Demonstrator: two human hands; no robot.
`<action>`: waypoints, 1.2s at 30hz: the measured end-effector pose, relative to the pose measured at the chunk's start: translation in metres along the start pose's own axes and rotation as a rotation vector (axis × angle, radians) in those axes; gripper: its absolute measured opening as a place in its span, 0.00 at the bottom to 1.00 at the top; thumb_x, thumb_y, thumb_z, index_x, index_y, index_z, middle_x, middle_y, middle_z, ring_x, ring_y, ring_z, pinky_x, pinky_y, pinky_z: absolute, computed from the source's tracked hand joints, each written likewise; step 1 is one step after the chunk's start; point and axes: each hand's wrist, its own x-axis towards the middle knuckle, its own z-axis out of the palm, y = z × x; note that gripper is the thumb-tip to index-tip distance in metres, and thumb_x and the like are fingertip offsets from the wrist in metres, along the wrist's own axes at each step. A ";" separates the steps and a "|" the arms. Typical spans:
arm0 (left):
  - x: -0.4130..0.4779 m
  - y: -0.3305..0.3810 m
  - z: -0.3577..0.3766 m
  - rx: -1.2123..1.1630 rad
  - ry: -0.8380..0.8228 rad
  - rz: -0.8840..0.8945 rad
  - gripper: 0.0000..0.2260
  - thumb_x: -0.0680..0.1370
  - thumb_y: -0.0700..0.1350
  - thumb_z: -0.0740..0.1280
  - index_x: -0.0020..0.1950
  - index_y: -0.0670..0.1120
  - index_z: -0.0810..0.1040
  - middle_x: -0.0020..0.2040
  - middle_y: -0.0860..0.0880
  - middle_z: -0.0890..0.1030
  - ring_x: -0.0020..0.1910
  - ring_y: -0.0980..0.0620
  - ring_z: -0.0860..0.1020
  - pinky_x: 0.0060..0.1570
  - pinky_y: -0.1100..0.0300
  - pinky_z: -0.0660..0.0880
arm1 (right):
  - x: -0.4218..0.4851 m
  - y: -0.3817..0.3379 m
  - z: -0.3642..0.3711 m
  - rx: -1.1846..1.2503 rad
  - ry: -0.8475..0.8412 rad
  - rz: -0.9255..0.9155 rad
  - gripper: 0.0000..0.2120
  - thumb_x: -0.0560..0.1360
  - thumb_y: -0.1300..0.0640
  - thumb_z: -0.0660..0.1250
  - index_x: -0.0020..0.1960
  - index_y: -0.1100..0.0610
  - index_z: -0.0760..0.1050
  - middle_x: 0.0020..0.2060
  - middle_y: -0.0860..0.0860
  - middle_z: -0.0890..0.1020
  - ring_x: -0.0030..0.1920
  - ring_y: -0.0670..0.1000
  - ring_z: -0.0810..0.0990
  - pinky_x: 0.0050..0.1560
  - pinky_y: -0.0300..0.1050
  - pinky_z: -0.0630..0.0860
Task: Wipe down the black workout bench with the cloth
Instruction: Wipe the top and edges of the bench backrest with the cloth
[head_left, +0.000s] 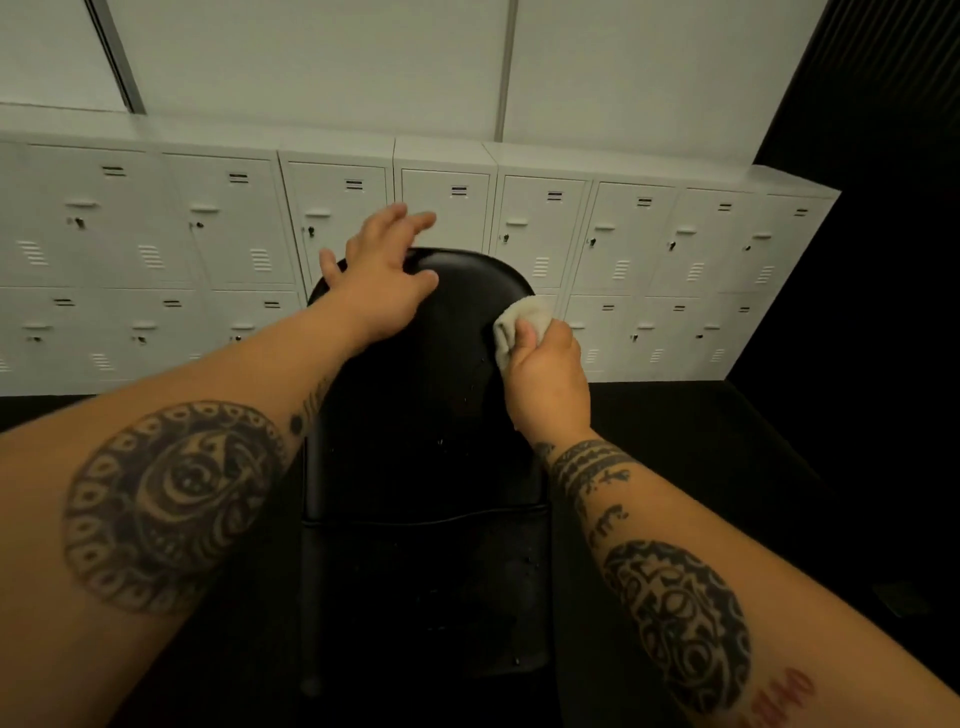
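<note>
The black workout bench (431, 467) runs away from me down the middle of the view, its rounded far end near the lockers. My right hand (548, 379) grips a bunched white cloth (519, 322) and presses it on the bench's right side near the far end. My left hand (382, 280) hovers or rests with spread fingers over the far left corner of the pad, holding nothing. A seam crosses the pad nearer to me, and small droplets glint on the surface.
A row of white lockers (623, 239) lines the wall just beyond the bench. The floor (701, 441) around the bench is black. A dark wall (883, 208) rises at the right.
</note>
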 end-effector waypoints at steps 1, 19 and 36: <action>-0.006 -0.005 0.000 -0.009 0.053 0.044 0.27 0.79 0.46 0.68 0.77 0.58 0.66 0.82 0.51 0.56 0.81 0.46 0.53 0.77 0.37 0.39 | 0.003 0.000 0.000 0.001 0.005 0.045 0.25 0.82 0.39 0.50 0.65 0.58 0.67 0.58 0.56 0.75 0.57 0.59 0.76 0.51 0.49 0.68; -0.097 -0.007 0.043 0.456 -0.012 -0.006 0.34 0.80 0.57 0.68 0.82 0.62 0.54 0.84 0.47 0.46 0.80 0.35 0.40 0.73 0.25 0.48 | -0.039 0.038 -0.017 -0.400 -0.187 -0.146 0.19 0.82 0.58 0.55 0.73 0.55 0.65 0.63 0.61 0.72 0.62 0.62 0.73 0.50 0.46 0.65; -0.092 -0.008 0.049 0.554 0.011 0.003 0.34 0.80 0.57 0.67 0.82 0.62 0.52 0.82 0.46 0.47 0.80 0.34 0.41 0.71 0.24 0.51 | -0.037 0.045 -0.007 -0.238 -0.004 -0.133 0.18 0.82 0.56 0.52 0.71 0.55 0.63 0.55 0.59 0.75 0.51 0.59 0.77 0.46 0.50 0.71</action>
